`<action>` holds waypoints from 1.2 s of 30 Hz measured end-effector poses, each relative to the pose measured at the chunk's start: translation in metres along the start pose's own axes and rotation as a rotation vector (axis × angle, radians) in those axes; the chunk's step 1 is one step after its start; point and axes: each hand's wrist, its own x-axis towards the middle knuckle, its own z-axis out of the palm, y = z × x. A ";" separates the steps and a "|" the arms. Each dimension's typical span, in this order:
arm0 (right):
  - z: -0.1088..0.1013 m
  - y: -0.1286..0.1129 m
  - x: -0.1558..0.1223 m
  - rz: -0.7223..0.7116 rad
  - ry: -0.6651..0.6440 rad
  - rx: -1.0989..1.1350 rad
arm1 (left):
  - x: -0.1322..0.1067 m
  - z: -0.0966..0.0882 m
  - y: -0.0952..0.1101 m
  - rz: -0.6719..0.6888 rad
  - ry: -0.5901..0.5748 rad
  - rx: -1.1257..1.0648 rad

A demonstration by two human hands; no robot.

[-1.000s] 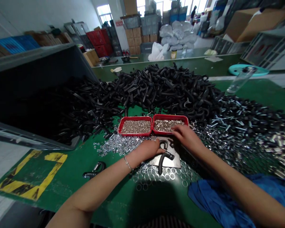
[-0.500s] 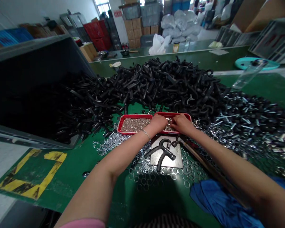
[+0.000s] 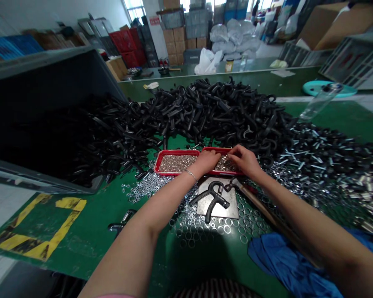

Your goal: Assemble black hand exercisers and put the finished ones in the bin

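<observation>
Both hands reach into the right red tray, which holds small metal pins. My left hand rests curled on its near left part. My right hand hovers over its right part with fingertips pinched together; what they hold is too small to see. A second red tray of small metal bits sits beside it on the left. Just below the hands a black hand-grip part lies on a grey metal plate, untouched.
A big heap of black curved handles fills the table behind the trays. Loose metal rings and silver-tipped pieces lie around. A dark bin stands left, a blue cloth near right, a wooden hammer handle by the plate.
My left hand let go of the black grip part on the plate and moved up into the right red tray. My right hand stayed at that tray, shifting slightly.
</observation>
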 end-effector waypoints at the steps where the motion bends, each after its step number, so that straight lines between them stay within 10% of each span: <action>1: -0.009 -0.002 -0.008 0.012 -0.006 0.003 | 0.000 -0.001 0.000 0.001 -0.001 -0.006; 11: -0.093 -0.008 -0.085 -0.149 -0.397 -0.696 | -0.004 0.003 0.000 -0.026 0.077 -0.090; 18: -0.063 -0.024 -0.103 -0.081 -0.597 -0.848 | -0.044 -0.012 0.019 -0.155 0.293 -0.220; 24: -0.057 -0.017 -0.097 0.117 -0.545 -0.122 | -0.122 0.002 0.042 -0.281 0.355 -0.622; 29: -0.034 -0.021 -0.097 0.389 -0.361 0.309 | -0.136 0.011 0.053 -0.292 0.301 -0.660; 36: -0.008 -0.040 -0.079 0.036 -0.361 -0.120 | -0.125 0.007 0.060 -0.335 0.184 -0.559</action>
